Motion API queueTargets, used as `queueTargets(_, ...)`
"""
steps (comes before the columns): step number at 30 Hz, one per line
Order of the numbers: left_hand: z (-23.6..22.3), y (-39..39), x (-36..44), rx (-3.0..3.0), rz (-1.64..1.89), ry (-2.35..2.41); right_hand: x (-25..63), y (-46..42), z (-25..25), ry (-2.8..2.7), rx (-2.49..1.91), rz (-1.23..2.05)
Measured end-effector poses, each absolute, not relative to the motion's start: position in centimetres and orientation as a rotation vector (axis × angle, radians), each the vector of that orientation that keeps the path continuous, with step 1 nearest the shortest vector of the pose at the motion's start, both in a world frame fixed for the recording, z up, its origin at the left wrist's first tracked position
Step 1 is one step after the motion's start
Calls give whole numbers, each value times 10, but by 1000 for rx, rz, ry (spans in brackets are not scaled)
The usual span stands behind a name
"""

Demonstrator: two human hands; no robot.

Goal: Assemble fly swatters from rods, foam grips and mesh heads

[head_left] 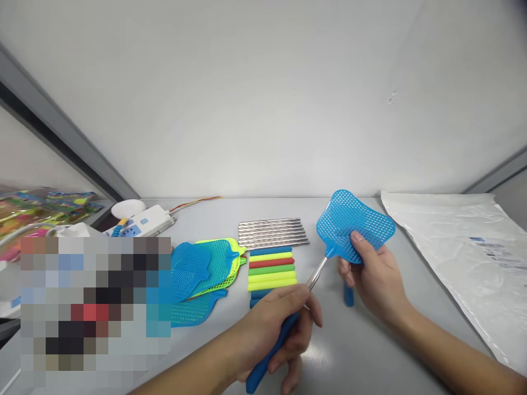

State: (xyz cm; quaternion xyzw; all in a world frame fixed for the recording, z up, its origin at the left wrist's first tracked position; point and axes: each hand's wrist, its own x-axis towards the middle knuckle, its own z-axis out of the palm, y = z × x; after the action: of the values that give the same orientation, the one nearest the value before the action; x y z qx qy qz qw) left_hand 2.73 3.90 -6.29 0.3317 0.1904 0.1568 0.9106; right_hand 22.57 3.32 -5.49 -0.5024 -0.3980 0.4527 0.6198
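A blue fly swatter (343,219) is held up between my two hands, its mesh head at the upper right and a metal rod running down to a dark blue handle. My left hand (284,326) is wrapped round that handle, close to the rod. Thumb and fingers of my right hand (379,274) pinch the lower edge of the mesh head. Under the right hand, another blue handle (349,296) shows on the table, partly covered. Left of the hands lies a row of coloured grip handles (272,270), the nearest partly hidden by my left hand.
Metal rods (272,235) lie side by side behind the handles. Loose swatter heads (191,271), blue and yellow-green, overlap to the left beside a blurred-out patch. A power strip (144,225) and bagged colourful items (37,214) are further left. A white plastic bag (461,258) covers the right side.
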Motion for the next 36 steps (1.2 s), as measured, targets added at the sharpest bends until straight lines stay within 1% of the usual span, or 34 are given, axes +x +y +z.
queueTargets(13,-68,37,23,659,329,371,227,33,-56,-989,-1252,1140)
queueTargets(21,-66,44,22,611,293,355,221,32,-56,-851,-1121,1288)
queueTargets(27,-60,43,18,530,225,357,221,34,-51,-761,-1153,1408)
queueTargets(31,-60,39,20,561,249,394,222,33,-52,-792,-1154,1367)
queueTargets(36,-65,29,27,734,360,525,224,33,-59,-849,-1218,1299)
